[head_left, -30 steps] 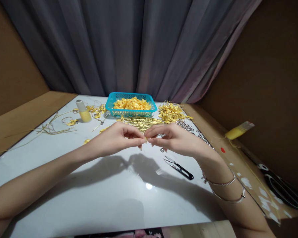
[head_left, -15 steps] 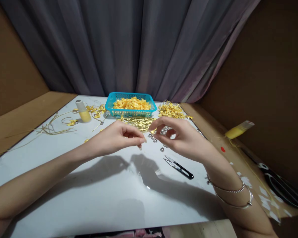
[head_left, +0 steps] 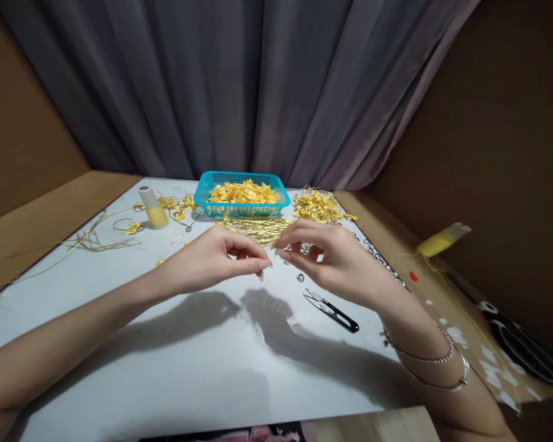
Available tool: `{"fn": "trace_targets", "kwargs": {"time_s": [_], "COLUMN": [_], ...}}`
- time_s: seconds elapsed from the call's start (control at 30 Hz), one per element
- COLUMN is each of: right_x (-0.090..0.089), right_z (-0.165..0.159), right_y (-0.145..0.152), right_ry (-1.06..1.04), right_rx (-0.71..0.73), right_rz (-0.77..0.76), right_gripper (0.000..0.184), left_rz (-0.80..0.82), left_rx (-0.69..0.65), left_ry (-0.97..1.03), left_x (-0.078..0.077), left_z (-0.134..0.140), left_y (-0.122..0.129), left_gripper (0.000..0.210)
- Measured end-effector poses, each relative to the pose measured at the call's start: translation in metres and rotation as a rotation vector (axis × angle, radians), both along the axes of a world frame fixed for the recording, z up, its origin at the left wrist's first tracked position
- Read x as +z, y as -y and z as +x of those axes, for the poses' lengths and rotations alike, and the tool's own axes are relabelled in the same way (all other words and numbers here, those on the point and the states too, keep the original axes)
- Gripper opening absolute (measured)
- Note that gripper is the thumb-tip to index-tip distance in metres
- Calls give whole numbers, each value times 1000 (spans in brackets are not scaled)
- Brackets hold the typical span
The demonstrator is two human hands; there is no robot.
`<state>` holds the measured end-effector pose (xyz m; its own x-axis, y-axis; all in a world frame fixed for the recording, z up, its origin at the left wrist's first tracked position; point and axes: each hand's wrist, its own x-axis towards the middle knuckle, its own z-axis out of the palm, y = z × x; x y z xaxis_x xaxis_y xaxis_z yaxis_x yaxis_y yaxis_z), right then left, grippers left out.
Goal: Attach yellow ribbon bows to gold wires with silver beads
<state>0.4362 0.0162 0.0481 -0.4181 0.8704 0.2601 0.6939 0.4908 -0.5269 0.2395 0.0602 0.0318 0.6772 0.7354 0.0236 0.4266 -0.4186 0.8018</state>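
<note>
Left hand [head_left: 214, 258], bare, at centre of frame above the glossy white surface [head_left: 156, 374]: thumb and forefinger together, grip clamped on a tiny yellow scrap [head_left: 270, 262], largely hidden by the fingertips, just left of the right hand [head_left: 334, 261]. Right hand, bare, two silver bracelets [head_left: 435, 359] on its arm: thumb and forefinger tips close to each other; cannot tell whether they meet or hold anything. The two hands are just apart. Below the right hand, a loose silver heart-shaped piece [head_left: 300, 277], then black-handled metal snips [head_left: 334, 312], blades pointing upper left. Beyond the hands, a bundle of thin gold strands [head_left: 258, 229]; behind it, a blue perforated plastic basket [head_left: 276, 210] of folded yellow ribbon pieces [head_left: 244, 193]. Right of the basket, a heap of yellow ribbon bows [head_left: 316, 205]. Upper left of the surface, a pale-capped bottle of yellow liquid [head_left: 155, 212], upright.
</note>
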Motion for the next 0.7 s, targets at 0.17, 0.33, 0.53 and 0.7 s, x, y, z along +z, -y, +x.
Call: {"fn": "trace_targets", "kwargs": {"time_s": [0.17, 0.33, 0.53, 0.7], "right_x": [3, 3, 3, 5], "right_z": [2, 1, 1, 1], "right_y": [-4, -3, -3, -2], "right_ry": [6, 6, 9, 19], "right_rx": [66, 58, 68, 69], "right_rz": [-132, -160, -160, -178], "right_gripper": [15, 16, 15, 16], "left_rz": [22, 22, 42, 54], "left_rx": [-6, -13, -16, -23], "left_ry": [3, 9, 24, 19], "left_x": [0, -1, -1, -1], "left_z": [0, 0, 0, 1], "left_y": [1, 1, 2, 1], "left_gripper": [23, 21, 18, 17]}}
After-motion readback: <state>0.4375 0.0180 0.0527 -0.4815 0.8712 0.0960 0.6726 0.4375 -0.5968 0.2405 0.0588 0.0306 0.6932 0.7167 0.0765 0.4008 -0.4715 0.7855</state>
